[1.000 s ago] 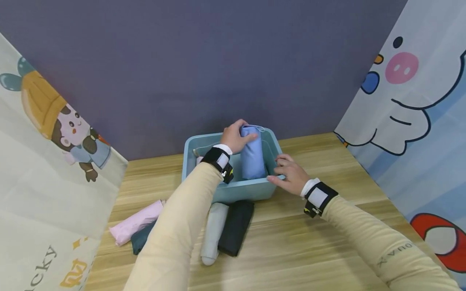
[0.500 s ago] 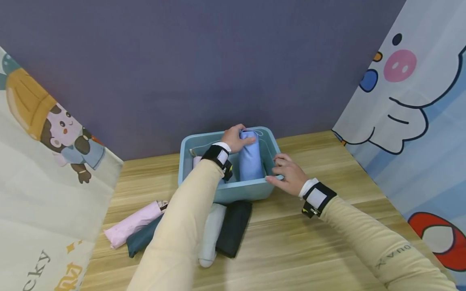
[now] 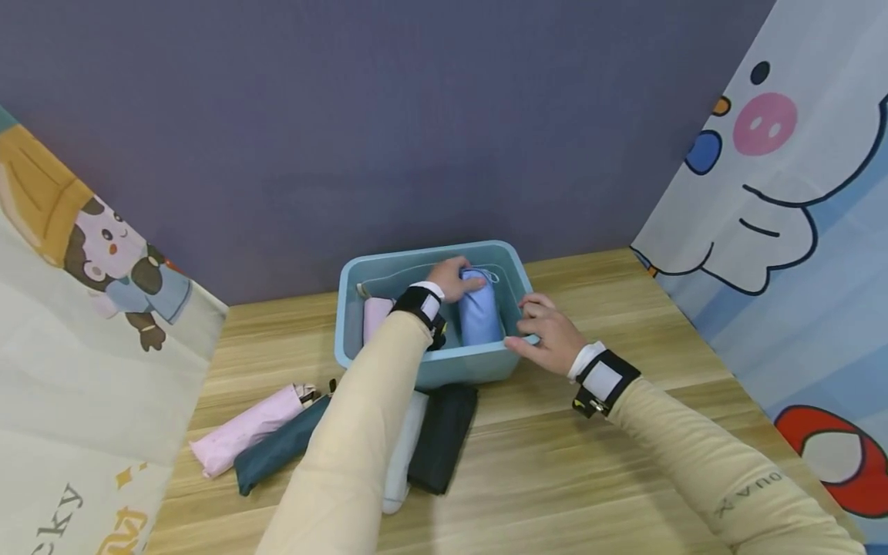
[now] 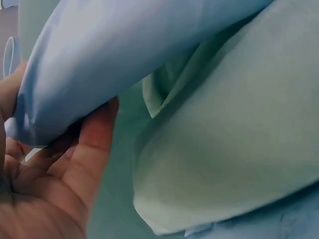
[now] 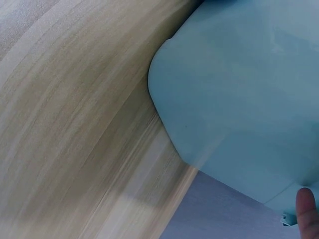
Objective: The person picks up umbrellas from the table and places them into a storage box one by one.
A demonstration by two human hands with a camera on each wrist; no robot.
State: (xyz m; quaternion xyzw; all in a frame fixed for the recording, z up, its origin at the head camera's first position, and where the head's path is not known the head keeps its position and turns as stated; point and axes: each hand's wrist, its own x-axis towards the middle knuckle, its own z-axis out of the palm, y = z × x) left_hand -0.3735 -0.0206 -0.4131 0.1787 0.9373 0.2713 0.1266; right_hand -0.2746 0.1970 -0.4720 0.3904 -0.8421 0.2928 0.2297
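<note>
My left hand [image 3: 449, 282] grips a light-blue folded umbrella [image 3: 480, 317] by its far end, where a thin cord loop shows. The umbrella lies inside the right part of a blue plastic bin [image 3: 458, 368]. In the left wrist view, thumb and fingers pinch the umbrella's end [image 4: 75, 74] from both sides. Beside it in that view is a pale green fabric bundle [image 4: 229, 144]. My right hand [image 3: 553, 337] holds the bin's near right corner, thumb over the rim; the right wrist view shows one fingertip [image 5: 306, 201] at the bin's wall [image 5: 224, 99].
A pink bundle [image 3: 377, 317] lies in the bin's left part, half hidden by my left arm. On the wooden table [image 3: 569, 478], a pink umbrella [image 3: 246, 432] and a dark teal one [image 3: 280, 447] lie left; a grey bundle [image 3: 402, 470] and a black one [image 3: 444, 439] lie before the bin.
My left hand has lowered the far end of the blue umbrella deeper into the bin. The right hand has stayed on the rim.
</note>
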